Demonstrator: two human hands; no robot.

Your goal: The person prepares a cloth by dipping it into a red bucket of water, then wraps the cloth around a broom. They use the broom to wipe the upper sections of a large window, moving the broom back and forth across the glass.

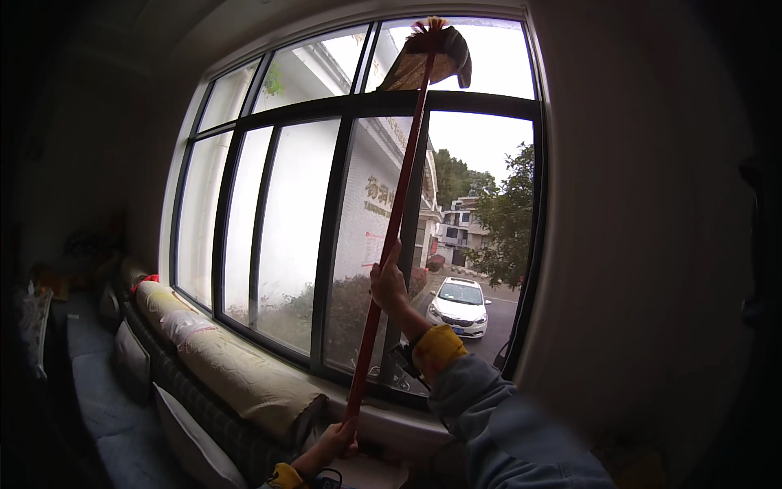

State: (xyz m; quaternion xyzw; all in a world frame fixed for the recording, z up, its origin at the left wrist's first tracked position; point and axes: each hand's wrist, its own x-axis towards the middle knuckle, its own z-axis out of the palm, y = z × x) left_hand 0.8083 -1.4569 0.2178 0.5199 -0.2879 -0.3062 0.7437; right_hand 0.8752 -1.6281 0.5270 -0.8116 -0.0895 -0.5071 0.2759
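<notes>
A long red pole [403, 177] rises in front of the window, tilted slightly to the right. Around its middle my right hand [389, 282] is closed, the arm stretched upward in a blue-grey sleeve with a yellow cuff. Lower down, my left hand [338, 441] grips the same pole near its bottom. At the pole's top a dark and tan cloth [449, 61] hangs draped over a bristled head [432, 30], against the upper right window pane [498, 64]. The cloth's left part reaches down to the dark crossbar of the window frame [482, 102].
A sofa [104, 367] with light cushions [192, 437] stands at the left. Along its back, below the window, lies a long cream-covered roll [244, 379] with a red item [146, 280] by its far end. Outside are a white car [458, 305], a tree [507, 214] and buildings.
</notes>
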